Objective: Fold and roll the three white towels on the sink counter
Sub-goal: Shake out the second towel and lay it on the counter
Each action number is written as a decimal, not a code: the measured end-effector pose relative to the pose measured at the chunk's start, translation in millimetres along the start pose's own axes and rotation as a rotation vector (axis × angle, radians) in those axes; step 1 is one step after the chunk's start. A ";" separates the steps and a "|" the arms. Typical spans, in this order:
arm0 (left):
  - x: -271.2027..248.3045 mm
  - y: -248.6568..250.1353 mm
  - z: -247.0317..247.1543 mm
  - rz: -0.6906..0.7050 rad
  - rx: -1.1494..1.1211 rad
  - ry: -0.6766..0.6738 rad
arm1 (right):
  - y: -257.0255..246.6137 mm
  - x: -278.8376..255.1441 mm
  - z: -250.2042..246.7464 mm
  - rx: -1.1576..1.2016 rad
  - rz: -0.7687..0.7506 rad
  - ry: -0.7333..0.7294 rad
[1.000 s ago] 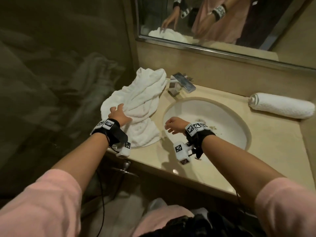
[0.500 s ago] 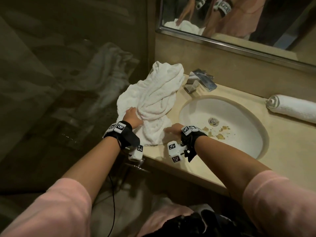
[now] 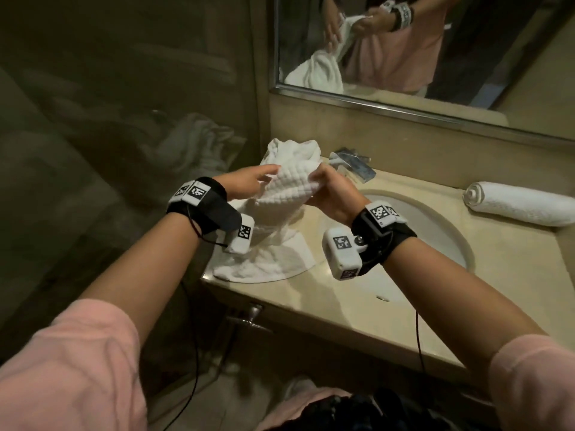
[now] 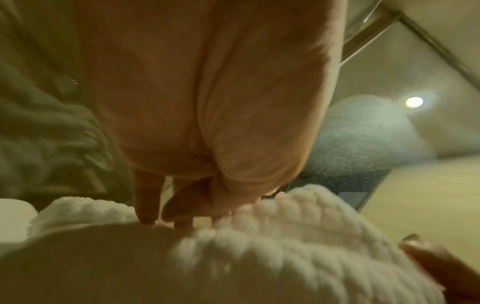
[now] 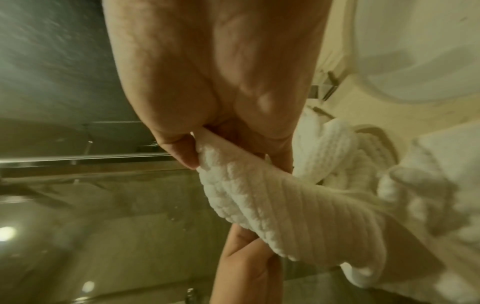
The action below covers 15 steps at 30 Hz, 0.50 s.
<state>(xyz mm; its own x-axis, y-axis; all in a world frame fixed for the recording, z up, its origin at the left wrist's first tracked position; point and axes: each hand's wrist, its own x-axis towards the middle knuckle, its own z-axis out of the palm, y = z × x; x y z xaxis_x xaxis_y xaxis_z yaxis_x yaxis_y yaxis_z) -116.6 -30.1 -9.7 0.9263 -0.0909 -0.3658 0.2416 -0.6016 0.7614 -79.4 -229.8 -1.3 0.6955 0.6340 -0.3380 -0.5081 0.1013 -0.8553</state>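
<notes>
A crumpled white towel (image 3: 286, 192) is partly lifted off the left end of the sink counter (image 3: 513, 275), its lower part still heaped on the counter. My right hand (image 3: 320, 181) pinches a bunched edge of the towel (image 5: 272, 205) between thumb and fingers (image 5: 182, 152). My left hand (image 3: 264, 177) reaches in from the left, and its straight fingers (image 4: 148, 205) touch the top of the towel (image 4: 285, 236). A rolled white towel (image 3: 519, 203) lies at the counter's far right. I cannot tell whether the heap holds one towel or more.
The oval sink basin (image 3: 441, 231) sits right of my hands, with the chrome faucet (image 3: 353, 164) behind it. A glass wall (image 3: 124, 181) closes off the left side. The mirror (image 3: 435, 51) above the backsplash reflects my hands and the towel.
My right hand left the counter edge, took hold of the towel and raised part of it off the heap. My left hand came up from the heap to the lifted part.
</notes>
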 end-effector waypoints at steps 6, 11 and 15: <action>-13.8 36.4 -12.3 0.141 -0.209 -0.010 | -50.1 -24.2 17.4 0.271 -0.140 -0.043; -31.0 33.4 -15.4 0.114 -0.307 0.021 | -79.3 -40.9 39.1 0.358 -0.190 -0.142; -39.0 39.6 2.2 0.045 -0.075 0.342 | -103.5 -55.5 56.1 0.387 -0.223 -0.213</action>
<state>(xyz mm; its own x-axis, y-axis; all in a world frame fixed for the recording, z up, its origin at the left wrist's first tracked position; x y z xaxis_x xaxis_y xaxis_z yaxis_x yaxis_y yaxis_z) -143.8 -52.1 33.6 0.9767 0.1623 -0.1402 0.2069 -0.5416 0.8148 -93.9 -232.5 128.1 0.7099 0.7031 -0.0412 -0.5382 0.5040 -0.6755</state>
